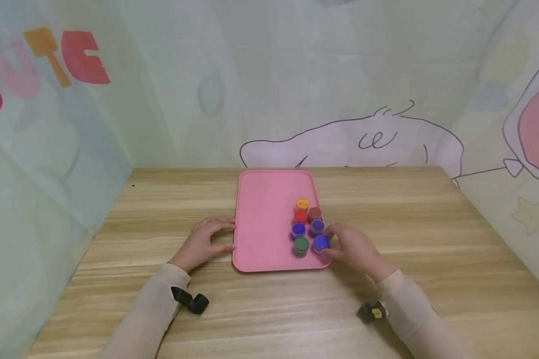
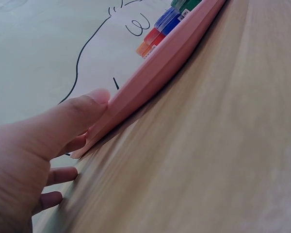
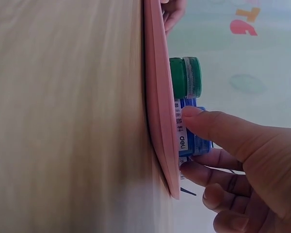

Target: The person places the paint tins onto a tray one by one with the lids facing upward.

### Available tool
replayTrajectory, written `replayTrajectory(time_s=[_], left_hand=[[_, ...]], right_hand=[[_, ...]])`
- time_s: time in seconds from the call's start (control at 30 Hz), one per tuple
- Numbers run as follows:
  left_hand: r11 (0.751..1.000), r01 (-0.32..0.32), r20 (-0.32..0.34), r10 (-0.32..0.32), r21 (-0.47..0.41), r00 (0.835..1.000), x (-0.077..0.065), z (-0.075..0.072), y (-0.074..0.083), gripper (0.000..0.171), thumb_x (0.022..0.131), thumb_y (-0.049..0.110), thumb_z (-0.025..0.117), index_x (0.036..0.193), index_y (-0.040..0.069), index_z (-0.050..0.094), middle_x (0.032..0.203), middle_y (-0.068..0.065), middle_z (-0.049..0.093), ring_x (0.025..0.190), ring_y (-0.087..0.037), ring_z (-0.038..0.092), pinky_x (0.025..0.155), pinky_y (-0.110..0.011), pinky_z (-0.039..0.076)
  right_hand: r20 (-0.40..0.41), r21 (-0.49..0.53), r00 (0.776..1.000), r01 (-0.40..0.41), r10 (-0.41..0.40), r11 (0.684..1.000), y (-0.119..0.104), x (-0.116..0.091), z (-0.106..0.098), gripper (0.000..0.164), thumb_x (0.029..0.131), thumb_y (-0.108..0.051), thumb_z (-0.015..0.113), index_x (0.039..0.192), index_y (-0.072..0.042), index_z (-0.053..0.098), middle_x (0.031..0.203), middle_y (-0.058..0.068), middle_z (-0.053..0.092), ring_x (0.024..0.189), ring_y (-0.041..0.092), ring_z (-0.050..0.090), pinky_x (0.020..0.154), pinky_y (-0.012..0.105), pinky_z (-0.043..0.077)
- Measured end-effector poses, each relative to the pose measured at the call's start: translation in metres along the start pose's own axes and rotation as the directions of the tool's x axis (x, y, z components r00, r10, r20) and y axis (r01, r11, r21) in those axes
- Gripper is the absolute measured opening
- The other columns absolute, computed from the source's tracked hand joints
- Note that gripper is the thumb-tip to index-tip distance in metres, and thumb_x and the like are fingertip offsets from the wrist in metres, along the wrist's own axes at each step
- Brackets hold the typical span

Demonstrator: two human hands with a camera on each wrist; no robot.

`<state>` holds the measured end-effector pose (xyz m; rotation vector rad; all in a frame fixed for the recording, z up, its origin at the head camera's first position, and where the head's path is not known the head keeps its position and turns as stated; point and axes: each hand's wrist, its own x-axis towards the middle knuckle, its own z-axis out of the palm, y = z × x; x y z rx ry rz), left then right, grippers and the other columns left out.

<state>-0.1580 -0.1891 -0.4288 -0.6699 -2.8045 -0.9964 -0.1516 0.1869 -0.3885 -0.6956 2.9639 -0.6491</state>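
A pink tray (image 1: 265,214) holds several small paint jars along its right side. My right hand (image 1: 352,249) is at the tray's right edge, pinching a blue paint jar (image 1: 321,243) between thumb and fingers; the right wrist view shows the thumb against the labelled jar (image 3: 184,138). Left of that jar stands a green paint jar (image 1: 301,247). Behind them are another blue jar (image 1: 298,231), a purple jar (image 1: 317,227), a red jar (image 1: 300,216), a brown jar (image 1: 314,214) and an orange jar (image 1: 302,204). My left hand (image 1: 203,243) touches the tray's left rim with extended fingers and thumb.
The tray lies on a wood-grain table (image 1: 161,199). A printed cloth backdrop (image 1: 269,89) hangs behind the table and at both sides. Each sleeve carries a black wrist camera, one at the left wrist (image 1: 190,300) and one at the right.
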Motion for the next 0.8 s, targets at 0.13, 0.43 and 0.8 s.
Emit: replayTrajectory(time_s=[0.13, 0.43, 0.8], left_hand=[[1.0, -0.006, -0.005, 0.006, 0.013, 1.0, 0.0, 0.0, -0.002, 0.049, 0.079, 0.037, 0.078, 0.122, 0.018, 0.065, 0.138, -0.004, 0.058, 0.127, -0.029, 0.049, 0.109, -0.055, 0.029], [1.0, -0.012, -0.009, 0.012, 0.011, 1.0, 0.001, 0.0, -0.003, 0.048, 0.079, 0.036, 0.078, 0.122, 0.017, 0.066, 0.137, -0.004, 0.058, 0.127, -0.03, 0.049, 0.109, -0.056, 0.029], [1.0, -0.011, -0.006, 0.011, 0.009, 1.0, 0.0, 0.002, -0.003, 0.048, 0.079, 0.036, 0.078, 0.122, 0.017, 0.066, 0.137, -0.004, 0.059, 0.127, -0.029, 0.049, 0.109, -0.056, 0.029]], right_hand=[[-0.001, 0.0, 1.0, 0.009, -0.009, 1.0, 0.001, 0.001, 0.0, 0.034, 0.077, -0.026, 0.08, 0.101, -0.005, 0.068, 0.096, 0.005, 0.067, 0.088, 0.02, 0.064, 0.083, 0.04, 0.055], [0.006, -0.001, 1.0, 0.019, -0.019, 1.0, 0.004, 0.002, 0.0, 0.034, 0.076, -0.026, 0.081, 0.1, -0.006, 0.068, 0.096, 0.004, 0.067, 0.089, 0.021, 0.065, 0.084, 0.041, 0.055], [0.05, -0.011, 0.997, 0.068, -0.067, 0.998, 0.011, 0.0, -0.002, 0.039, 0.074, -0.027, 0.081, 0.103, -0.004, 0.068, 0.096, 0.006, 0.069, 0.09, 0.022, 0.065, 0.085, 0.041, 0.055]])
